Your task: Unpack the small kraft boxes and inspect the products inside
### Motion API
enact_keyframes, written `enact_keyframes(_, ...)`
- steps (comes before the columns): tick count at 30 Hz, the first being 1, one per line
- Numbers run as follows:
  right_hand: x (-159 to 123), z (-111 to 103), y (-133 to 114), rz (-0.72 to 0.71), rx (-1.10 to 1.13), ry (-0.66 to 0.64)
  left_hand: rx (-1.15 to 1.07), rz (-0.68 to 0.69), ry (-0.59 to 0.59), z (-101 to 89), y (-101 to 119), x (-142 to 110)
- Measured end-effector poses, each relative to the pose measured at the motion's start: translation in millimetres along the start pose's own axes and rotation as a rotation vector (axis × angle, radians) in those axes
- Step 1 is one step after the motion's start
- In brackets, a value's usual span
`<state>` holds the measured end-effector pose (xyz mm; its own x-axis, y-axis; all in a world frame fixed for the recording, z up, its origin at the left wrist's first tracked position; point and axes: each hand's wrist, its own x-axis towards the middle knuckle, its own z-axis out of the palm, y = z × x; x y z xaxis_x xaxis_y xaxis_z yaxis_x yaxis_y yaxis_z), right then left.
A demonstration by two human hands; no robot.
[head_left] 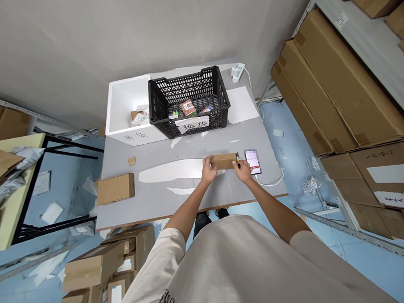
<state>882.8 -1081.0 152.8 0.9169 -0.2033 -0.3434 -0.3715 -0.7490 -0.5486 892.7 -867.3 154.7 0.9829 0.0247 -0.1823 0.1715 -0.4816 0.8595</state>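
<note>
A small brown cardboard box (223,161) lies on the grey table (163,193), held at both ends. My left hand (208,170) grips its left end with curled fingers. My right hand (243,169) is closed on its right end, where something small and yellow shows at the fingertips. A phone (252,162) with a lit screen lies just right of the box, with a white cable running from it.
A black plastic crate (189,103) holding small packets and a white foam box (126,110) stand at the table's back. A flat cardboard box (115,188) lies front left. Large cartons fill the shelves at right; more boxes sit on the floor at left.
</note>
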Motion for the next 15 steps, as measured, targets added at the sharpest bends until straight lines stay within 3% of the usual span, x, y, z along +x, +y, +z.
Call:
enact_keyframes(6,0.6,3.6,-2.3,0.069,-0.024,-0.119,-0.056,-0.039,0.103,-3.8,-19.4,-8.8)
enact_keyframes(15,2.7,10.7,1.7,0.052,0.128,0.033,-0.096,-0.095,0.096,-3.3,-31.7,-6.7)
